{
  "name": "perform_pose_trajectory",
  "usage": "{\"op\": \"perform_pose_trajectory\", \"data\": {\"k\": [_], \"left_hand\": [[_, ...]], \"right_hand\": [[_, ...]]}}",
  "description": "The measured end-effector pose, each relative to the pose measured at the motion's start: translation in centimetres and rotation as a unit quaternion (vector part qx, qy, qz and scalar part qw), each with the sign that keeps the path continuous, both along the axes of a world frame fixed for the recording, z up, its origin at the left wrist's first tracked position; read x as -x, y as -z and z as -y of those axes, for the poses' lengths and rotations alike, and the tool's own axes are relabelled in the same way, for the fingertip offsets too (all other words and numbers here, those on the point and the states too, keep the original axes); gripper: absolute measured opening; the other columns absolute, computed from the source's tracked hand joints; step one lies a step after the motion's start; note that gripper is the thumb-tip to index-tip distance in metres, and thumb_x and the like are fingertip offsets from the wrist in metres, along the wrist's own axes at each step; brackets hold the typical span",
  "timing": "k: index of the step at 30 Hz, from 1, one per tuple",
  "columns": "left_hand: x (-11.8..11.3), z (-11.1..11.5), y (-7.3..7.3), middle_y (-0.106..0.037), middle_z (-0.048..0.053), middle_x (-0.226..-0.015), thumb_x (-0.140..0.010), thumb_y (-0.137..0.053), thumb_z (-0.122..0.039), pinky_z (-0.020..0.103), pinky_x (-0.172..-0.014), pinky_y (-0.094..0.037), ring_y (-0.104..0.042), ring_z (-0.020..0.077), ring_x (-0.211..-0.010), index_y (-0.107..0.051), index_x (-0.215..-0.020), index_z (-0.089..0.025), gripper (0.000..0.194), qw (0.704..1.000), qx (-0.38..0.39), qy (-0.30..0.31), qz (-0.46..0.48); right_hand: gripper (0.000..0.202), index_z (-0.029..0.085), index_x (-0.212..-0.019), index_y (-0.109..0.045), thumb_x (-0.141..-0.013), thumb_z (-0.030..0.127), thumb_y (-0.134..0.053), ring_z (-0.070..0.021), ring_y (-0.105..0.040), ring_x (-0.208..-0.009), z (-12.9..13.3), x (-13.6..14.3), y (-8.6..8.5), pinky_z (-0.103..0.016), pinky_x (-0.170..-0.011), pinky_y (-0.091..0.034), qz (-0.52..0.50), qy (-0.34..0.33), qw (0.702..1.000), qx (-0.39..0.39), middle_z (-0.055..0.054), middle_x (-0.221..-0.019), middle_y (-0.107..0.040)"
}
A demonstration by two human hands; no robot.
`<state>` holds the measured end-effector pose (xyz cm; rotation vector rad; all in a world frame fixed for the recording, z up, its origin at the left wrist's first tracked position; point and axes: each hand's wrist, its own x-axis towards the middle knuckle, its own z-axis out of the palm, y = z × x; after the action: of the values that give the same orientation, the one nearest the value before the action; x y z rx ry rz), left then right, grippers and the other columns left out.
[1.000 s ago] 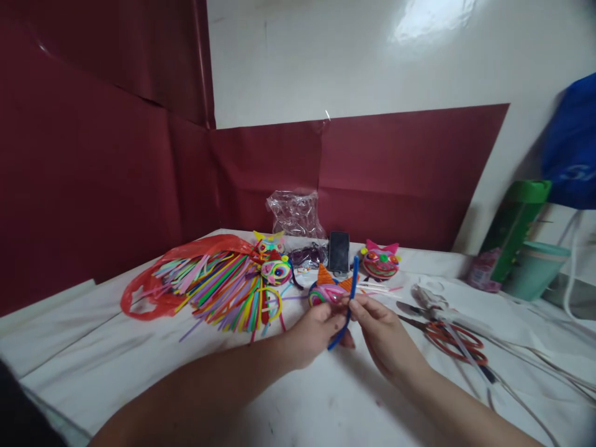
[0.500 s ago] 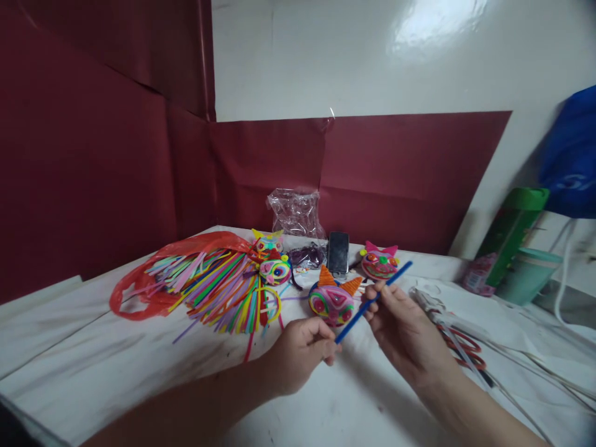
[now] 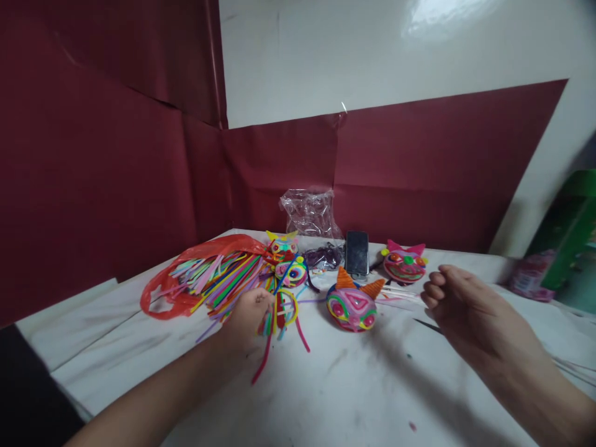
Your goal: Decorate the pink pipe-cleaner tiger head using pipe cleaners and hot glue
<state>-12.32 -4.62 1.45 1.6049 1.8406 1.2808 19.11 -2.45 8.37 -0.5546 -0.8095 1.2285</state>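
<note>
White table (image 3: 316, 397); pink package label (image 3: 532, 283) unreadable; left grip (image 3: 249, 313) pinches blue strip (image 3: 285, 275); right grip (image 3: 475, 310) curled closed, contents unclear.

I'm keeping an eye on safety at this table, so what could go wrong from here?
The right hand is close to a dark pointed blade, partly hidden; lowering it carelessly might cause a cut.

The left hand, with a blue strip at its fingertips, is beside the colourful strips, so the blue one might tangle with them.
</note>
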Motion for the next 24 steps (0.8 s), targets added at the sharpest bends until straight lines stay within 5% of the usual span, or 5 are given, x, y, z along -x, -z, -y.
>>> {"op": "perform_pose_trajectory", "data": {"k": [8, 16, 19, 24], "left_hand": [[2.2, -3.7, 0.4, -0.046, -0.003, -0.048, -0.071, -0.052, -0.023, 0.023, -0.054, -0.030, -0.043, 0.0115, -0.054, -0.049, -0.047, -0.017, 0.025, 0.989, 0.012, -0.019, -0.147], [12.5, -2.7, -1.0, -0.058, 0.001, -0.060, -0.075, -0.043, -0.032, 0.024, -0.054, -0.035, -0.050, 0.0143, -0.058, -0.061, -0.068, -0.014, 0.026, 0.979, 0.006, -0.140, -0.146], [14.5, -1.6, -1.2, -0.057, 0.001, -0.058, -0.078, -0.039, -0.034, 0.023, -0.050, -0.035, -0.048, 0.0120, -0.051, -0.062, -0.075, -0.013, 0.032, 0.982, 0.026, -0.114, -0.150], [14.7, -1.1, -1.0, -0.063, 0.000, -0.066, -0.068, -0.055, -0.031, 0.022, -0.059, -0.040, -0.054, 0.0127, -0.062, -0.067, -0.073, -0.016, 0.020, 0.978, 0.066, -0.033, -0.197]], "right_hand": [[0.019, 0.016, -0.067, -0.065, -0.059, 0.029, -0.078, -0.0081, -0.045, -0.049, 0.4, 0.5, 1.1, -0.017, -0.040, -0.041, 0.076, -0.023, 0.997, 0.022, 0.000, -0.060, -0.053], [0.023, 0.017, -0.067, -0.065, -0.056, 0.031, -0.080, -0.0085, -0.046, -0.049, 0.1, 0.6, 1.4, -0.017, -0.041, -0.040, 0.099, -0.040, 0.994, 0.023, 0.001, -0.057, -0.054], [0.024, 0.017, -0.065, -0.065, -0.054, 0.032, -0.080, -0.0088, -0.046, -0.047, 0.1, 0.6, 1.6, -0.018, -0.041, -0.040, 0.117, -0.043, 0.992, 0.026, 0.000, -0.057, -0.055], [0.026, 0.017, -0.064, -0.065, -0.053, 0.036, -0.080, -0.0101, -0.047, -0.047, 0.0, 0.5, 2.0, -0.020, -0.041, -0.040, 0.135, -0.048, 0.989, 0.028, -0.001, -0.058, -0.055]]}}
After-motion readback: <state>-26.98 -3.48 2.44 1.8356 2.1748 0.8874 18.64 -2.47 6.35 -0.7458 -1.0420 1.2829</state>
